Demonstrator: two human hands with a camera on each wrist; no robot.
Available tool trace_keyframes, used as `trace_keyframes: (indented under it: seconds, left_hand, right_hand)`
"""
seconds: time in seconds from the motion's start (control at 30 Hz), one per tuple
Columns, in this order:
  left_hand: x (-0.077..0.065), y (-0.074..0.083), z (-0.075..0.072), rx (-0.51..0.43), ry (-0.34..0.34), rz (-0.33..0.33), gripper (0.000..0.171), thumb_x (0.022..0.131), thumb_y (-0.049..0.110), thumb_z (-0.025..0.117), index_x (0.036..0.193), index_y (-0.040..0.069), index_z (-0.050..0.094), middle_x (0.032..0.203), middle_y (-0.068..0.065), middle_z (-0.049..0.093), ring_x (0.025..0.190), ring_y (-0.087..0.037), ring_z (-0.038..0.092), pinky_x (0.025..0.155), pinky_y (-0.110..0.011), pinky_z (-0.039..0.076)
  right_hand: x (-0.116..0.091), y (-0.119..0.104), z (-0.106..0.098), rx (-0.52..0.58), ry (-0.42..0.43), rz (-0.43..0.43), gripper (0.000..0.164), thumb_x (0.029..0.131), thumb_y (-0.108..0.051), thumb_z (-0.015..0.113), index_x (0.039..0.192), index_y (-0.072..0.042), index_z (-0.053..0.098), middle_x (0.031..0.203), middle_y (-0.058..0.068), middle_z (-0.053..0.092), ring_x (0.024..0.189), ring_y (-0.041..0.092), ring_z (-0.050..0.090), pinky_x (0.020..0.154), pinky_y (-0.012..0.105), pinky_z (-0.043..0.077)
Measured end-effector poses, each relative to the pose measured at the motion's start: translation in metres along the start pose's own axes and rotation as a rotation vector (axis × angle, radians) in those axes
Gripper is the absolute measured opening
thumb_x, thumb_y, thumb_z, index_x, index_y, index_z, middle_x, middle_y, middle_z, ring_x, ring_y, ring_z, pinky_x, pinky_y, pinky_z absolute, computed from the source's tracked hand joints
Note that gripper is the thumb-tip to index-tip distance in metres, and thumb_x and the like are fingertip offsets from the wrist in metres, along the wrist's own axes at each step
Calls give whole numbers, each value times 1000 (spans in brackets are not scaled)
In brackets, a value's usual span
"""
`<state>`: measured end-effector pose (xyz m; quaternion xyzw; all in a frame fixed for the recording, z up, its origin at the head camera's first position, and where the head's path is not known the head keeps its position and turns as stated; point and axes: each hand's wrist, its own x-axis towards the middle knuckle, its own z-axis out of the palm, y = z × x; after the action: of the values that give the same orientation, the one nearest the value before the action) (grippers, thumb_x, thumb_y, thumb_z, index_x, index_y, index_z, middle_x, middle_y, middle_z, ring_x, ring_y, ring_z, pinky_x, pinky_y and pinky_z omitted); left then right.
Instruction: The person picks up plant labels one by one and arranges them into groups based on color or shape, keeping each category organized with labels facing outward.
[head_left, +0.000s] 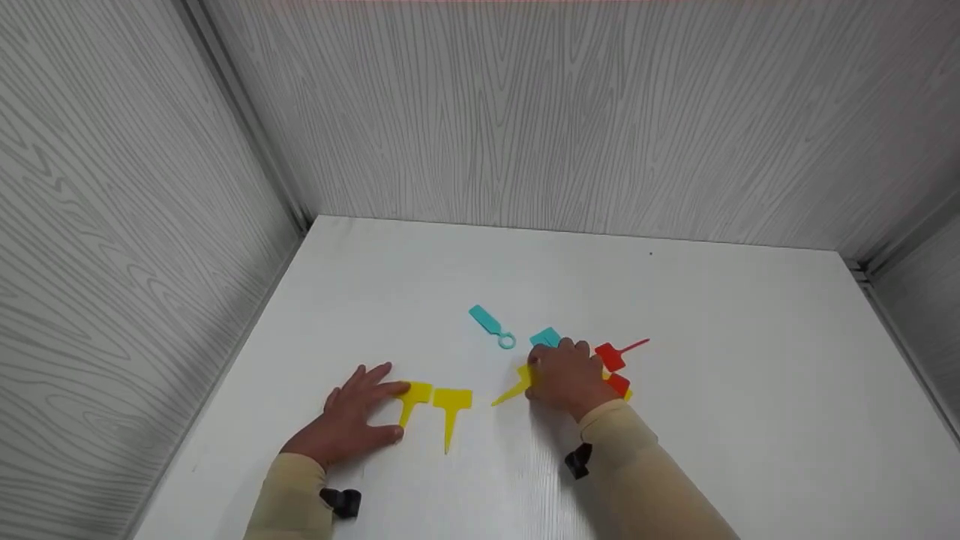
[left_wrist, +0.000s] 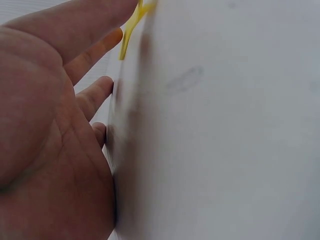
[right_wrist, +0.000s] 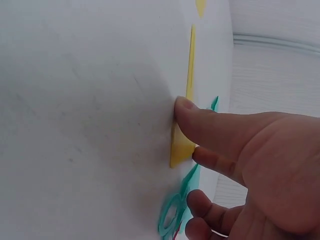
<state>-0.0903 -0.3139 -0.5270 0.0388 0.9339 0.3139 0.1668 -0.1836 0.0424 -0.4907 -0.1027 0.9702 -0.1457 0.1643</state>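
Note:
My left hand (head_left: pixel 346 420) rests at the left with fingers spread, index fingertip and thumb touching a T-shaped yellow plant label (head_left: pixel 418 392) that lies on the table. Just right of it is a second yellow plant label (head_left: pixel 453 400), stem toward me. With thumb and index finger my right hand (head_left: pixel 568 379) pinches another yellow plant label (right_wrist: pixel 183 150), its pointed stem aimed left and toward me. Beneath and around that hand lie a teal tag (head_left: pixel 545 337), a red plant label (head_left: pixel 611 358) and a further red piece (head_left: pixel 619 384) over yellow, partly hidden by the hand.
A teal ring-ended tag (head_left: pixel 486 320) lies farther back, left of the right hand. All pieces lie on a white table (head_left: pixel 390 277). Wood-grained panels (head_left: pixel 525 112) enclose the table at the back and both sides.

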Motion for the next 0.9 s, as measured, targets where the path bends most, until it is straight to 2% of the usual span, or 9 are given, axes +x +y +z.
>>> trace_keyframes:
  seconds: [0.27, 0.53, 0.7, 0.9]
  left_hand:
    - [1, 2, 1, 14, 4, -12, 68, 100, 35, 82, 163, 37, 56, 185, 2, 21, 172, -37, 1, 133, -68, -1]
    - [0, 2, 0, 4, 6, 5, 67, 101, 35, 82, 163, 35, 57, 185, 2, 22, 172, -36, 0, 134, -68, 0]
    - [-1, 2, 0, 3, 10, 4, 66, 101, 35, 81, 163, 35, 57, 185, 3, 22, 172, -35, 0, 134, -68, 0]
    - [0, 1, 0, -4, 10, 13, 66, 100, 33, 82, 162, 33, 58, 185, 0, 23, 172, -37, 2, 133, -70, 0]
  right_hand:
    - [4, -1, -5, -34, -39, -36, 66, 86, -28, 95, 147, -24, 69, 131, 13, 63, 126, 37, 52, 103, 57, 53]
    - [5, -2, -9, -17, -62, -56, 63, 85, -23, 94, 144, -23, 71, 127, 12, 63, 125, 36, 51, 101, 54, 50]
    - [4, -5, -12, -45, -70, -55, 65, 84, -24, 94, 143, -17, 67, 124, 13, 62, 123, 37, 52, 100, 56, 53]
    - [7, -7, -13, -120, -91, -33, 65, 82, -24, 92, 139, -9, 63, 121, 17, 59, 121, 39, 50, 103, 58, 50]
